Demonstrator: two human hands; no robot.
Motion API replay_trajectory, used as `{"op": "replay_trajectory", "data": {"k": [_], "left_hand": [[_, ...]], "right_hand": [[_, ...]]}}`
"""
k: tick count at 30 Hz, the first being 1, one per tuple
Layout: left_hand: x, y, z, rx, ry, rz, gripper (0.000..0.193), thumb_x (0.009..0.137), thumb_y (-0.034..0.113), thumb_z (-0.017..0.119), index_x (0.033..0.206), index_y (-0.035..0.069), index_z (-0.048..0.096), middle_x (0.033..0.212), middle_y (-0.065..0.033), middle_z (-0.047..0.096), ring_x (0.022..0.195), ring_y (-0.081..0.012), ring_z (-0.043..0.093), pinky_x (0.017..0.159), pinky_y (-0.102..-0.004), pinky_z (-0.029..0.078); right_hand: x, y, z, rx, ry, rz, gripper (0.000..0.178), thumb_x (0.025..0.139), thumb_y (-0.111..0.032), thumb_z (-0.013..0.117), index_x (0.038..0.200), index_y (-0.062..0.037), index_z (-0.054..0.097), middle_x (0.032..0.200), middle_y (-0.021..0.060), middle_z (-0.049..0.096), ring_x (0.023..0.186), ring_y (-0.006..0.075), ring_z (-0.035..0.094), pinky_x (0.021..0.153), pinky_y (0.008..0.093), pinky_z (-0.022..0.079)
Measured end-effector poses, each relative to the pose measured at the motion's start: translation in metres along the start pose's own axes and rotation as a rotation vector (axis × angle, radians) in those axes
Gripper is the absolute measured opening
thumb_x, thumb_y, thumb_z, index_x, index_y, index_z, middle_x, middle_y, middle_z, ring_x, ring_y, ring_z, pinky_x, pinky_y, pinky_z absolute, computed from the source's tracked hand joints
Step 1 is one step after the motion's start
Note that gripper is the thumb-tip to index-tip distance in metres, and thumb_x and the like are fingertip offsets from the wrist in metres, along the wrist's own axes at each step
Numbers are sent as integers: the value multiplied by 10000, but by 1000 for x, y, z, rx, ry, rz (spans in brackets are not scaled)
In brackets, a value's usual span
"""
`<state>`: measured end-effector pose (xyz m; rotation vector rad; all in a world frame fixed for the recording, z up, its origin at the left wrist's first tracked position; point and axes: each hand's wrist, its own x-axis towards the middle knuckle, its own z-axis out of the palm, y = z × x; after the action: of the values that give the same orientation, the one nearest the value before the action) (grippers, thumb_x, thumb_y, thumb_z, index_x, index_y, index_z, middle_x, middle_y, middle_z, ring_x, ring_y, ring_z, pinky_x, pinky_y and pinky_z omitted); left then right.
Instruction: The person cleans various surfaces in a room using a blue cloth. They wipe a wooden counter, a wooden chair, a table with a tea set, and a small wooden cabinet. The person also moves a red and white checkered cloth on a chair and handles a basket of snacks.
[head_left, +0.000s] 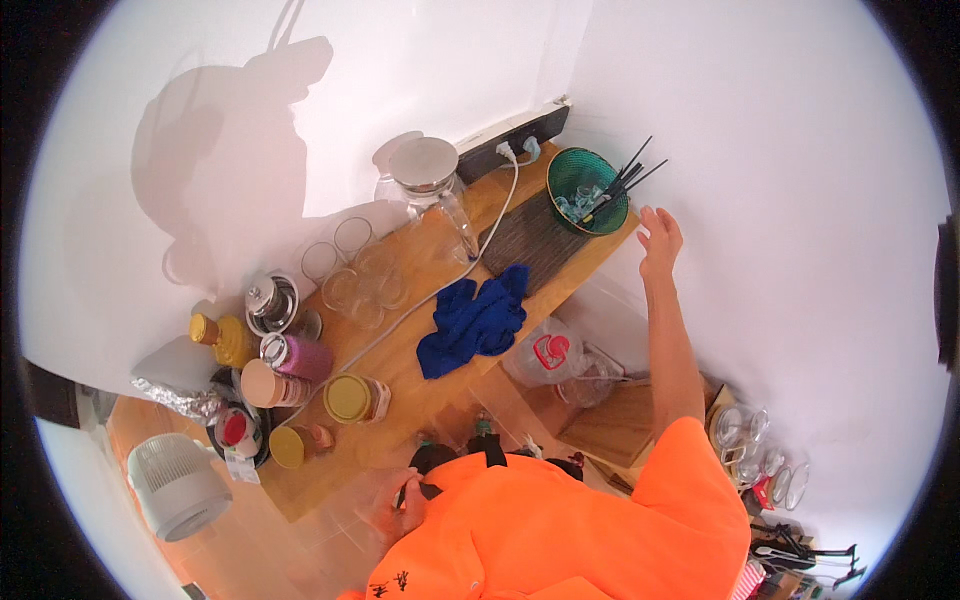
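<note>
My right hand [660, 240] reaches out on the right with its fingers apart and nothing in them. Just left of it stands a green mesh basket [567, 170], holding clear glass-like pieces and several thin black sticks [625, 180]. Close to my body at the lower middle, my left hand [398, 512] is curled, slightly blurred, around a small dark thing I cannot make out. A crumpled blue cloth [475, 322] lies on the wooden table [425, 290] between the hands. Under the basket is a dark striped mat [530, 240].
Jars with yellow lids [348, 398], a purple jar [300, 358] and clear glasses [365, 285] crowd the table's left. A lidded glass jug [424, 168] stands by the wall near a white cord [440, 288]. Beneath the table is a large clear bottle [548, 352]; a white fan-like appliance [178, 485] stands lower left.
</note>
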<state>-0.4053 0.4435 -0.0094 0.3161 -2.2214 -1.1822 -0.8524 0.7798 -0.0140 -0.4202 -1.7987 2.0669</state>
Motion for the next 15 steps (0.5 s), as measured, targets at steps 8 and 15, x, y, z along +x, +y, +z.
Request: {"op": "replay_trajectory", "data": {"k": [8, 15], "left_hand": [[25, -11, 13, -21, -69, 11, 103, 807, -20, 656, 900, 17, 678, 769, -106, 692, 660, -245, 663, 612, -305, 510], [37, -9, 29, -12, -110, -7, 101, 804, -24, 655, 894, 17, 677, 768, -107, 692, 661, -246, 665, 612, -306, 512]], "right_hand": [[83, 23, 17, -108, -73, 115, 456, 763, -335, 804, 1049, -36, 612, 903, 19, 633, 815, 136, 564, 597, 321, 398], [97, 25, 43, 1, -161, 107, 341, 753, -257, 824, 872, 8, 644, 764, 47, 611, 676, 148, 556, 549, 298, 402]]}}
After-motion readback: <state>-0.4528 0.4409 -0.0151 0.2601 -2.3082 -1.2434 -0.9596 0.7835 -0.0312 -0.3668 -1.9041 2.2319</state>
